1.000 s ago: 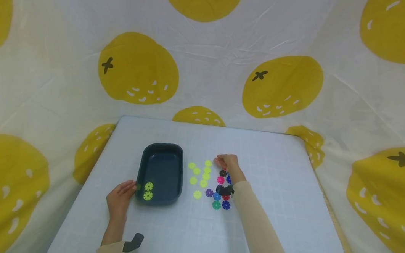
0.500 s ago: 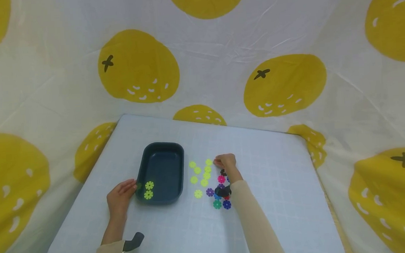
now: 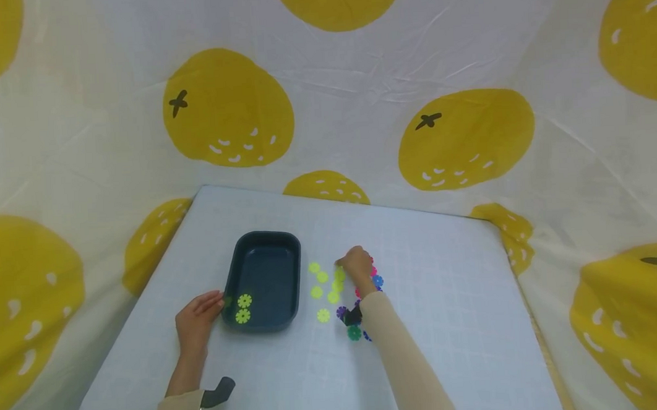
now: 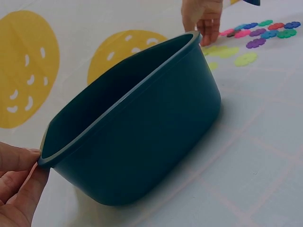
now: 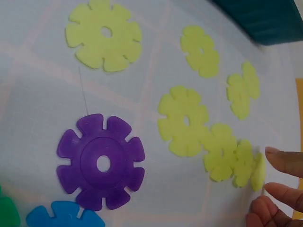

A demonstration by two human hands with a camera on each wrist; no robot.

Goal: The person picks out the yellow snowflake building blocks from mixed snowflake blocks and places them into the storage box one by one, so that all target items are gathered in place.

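My left hand (image 3: 194, 320) pinches the near-left rim of a dark teal plastic basin (image 3: 263, 326) between thumb and fingers, also seen in the left wrist view. Two yellow-green flower-shaped discs (image 3: 244, 301) lie inside it. My right hand (image 3: 358, 266) reaches down at the far end of a group of yellow-green discs on the cloth. In the right wrist view, its thumb and forefinger stand apart at the edge of the farthest yellow-green disc (image 5: 258, 172); a firm hold is not visible. Its other fingers are bent.
Discs in other colours, such as a purple disc (image 5: 102, 163) and a green disc (image 3: 354, 333), lie below and right of the yellow-green ones, partly hidden by the right arm. A pale cloth covers the table (image 3: 450, 297). A fruit-print curtain (image 3: 345, 105) hangs behind and at the sides.
My right hand has moved slightly left onto the far yellow-green disc, uncovering some coloured discs on its right. My left hand stays on the basin rim.
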